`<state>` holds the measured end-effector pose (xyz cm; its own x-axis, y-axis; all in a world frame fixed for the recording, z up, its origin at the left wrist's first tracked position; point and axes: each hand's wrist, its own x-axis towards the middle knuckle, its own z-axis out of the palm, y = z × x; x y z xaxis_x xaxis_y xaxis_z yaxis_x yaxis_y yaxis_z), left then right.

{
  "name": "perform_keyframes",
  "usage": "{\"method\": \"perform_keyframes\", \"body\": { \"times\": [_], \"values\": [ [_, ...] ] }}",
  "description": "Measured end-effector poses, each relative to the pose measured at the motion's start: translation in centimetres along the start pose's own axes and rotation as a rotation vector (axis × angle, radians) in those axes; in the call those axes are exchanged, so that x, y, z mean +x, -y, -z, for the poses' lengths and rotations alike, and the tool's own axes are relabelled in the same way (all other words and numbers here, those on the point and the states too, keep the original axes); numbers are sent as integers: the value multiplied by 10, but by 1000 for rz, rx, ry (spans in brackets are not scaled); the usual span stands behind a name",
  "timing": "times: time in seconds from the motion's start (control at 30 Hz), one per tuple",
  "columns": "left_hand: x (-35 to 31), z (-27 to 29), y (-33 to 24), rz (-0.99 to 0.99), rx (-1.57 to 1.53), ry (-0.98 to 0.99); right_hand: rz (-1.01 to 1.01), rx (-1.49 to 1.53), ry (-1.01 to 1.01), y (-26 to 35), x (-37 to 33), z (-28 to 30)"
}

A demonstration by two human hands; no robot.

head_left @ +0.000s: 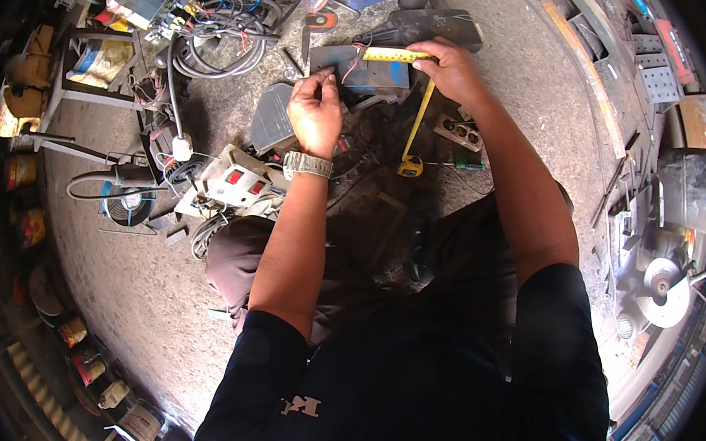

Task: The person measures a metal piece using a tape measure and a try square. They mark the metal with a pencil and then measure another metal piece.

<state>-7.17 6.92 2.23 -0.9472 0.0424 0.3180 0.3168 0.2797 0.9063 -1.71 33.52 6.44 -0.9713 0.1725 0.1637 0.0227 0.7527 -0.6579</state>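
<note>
My right hand (457, 76) pinches the yellow blade of a tape measure (389, 55) and stretches it along the top of a flat dark metal piece (385, 75) with a blue patch at its right end. From that hand the blade bends down to the yellow tape case (410, 167), low beside my right knee. My left hand (316, 111), with a watch (308, 165) on its wrist, is closed at the metal's left end. What lies between its fingertips is too small to tell. A thin reddish wire (351, 64) crosses the metal near the blade's end.
Left of the work lie a tangle of grey cables (217, 52), a box with red switches (244, 180) and a dark flat plate (275, 119). A socket strip (458, 133) and a green screwdriver (467, 166) lie at the right. An orange-and-black tool (321, 22) rests farther back.
</note>
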Motion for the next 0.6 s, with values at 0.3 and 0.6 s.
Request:
{"method": "perform_keyframes", "body": {
  "times": [0.3, 0.6],
  "values": [
    [0, 0, -2, 3, 30, -11, -1, -30, -25, -3, -13, 15],
    [0, 0, 0, -5, -1, -5, 4, -58, -40, 0, -14, 12]
  ]
}}
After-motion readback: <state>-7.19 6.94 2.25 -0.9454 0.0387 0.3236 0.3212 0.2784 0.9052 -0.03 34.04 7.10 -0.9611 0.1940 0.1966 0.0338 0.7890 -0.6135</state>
